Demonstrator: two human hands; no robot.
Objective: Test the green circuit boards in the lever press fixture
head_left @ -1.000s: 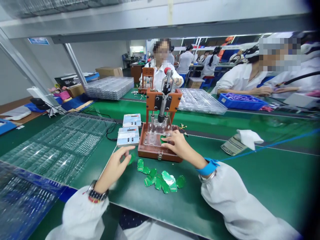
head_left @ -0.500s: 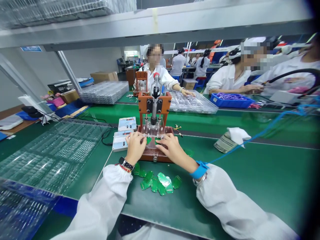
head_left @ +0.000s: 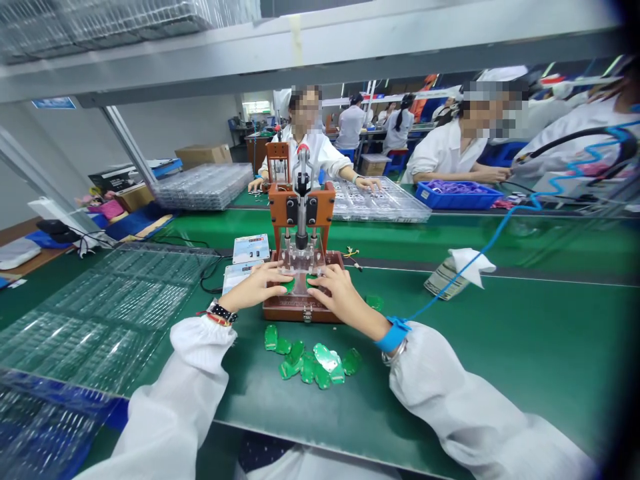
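My left hand (head_left: 256, 285) pinches a small green circuit board (head_left: 289, 286) between thumb and fingers at the left of the test fixture's base. On the other side my right hand (head_left: 341, 293) has thumb and fingers closed on a second green board, mostly hidden by the fingers. The orange-brown toggle-clamp test fixture (head_left: 301, 207) stands upright just beyond both hands, its clear plate above the base. In front of the fixture, several green circuit boards (head_left: 307, 363) lie in a loose pile on the green mat.
Two small meter boxes (head_left: 251, 248) stand left of the fixture. Clear plastic trays (head_left: 115, 300) lie further left. A blue cord (head_left: 480, 250) runs from my right wrist strap. A tissue-topped container (head_left: 447, 277) sits right. Co-workers (head_left: 445, 157) sit across the line.
My left hand has turned and swung left, its forearm now further out, with the board showing at its fingertips. My right hand stays at the fixture. The view has shifted slightly.
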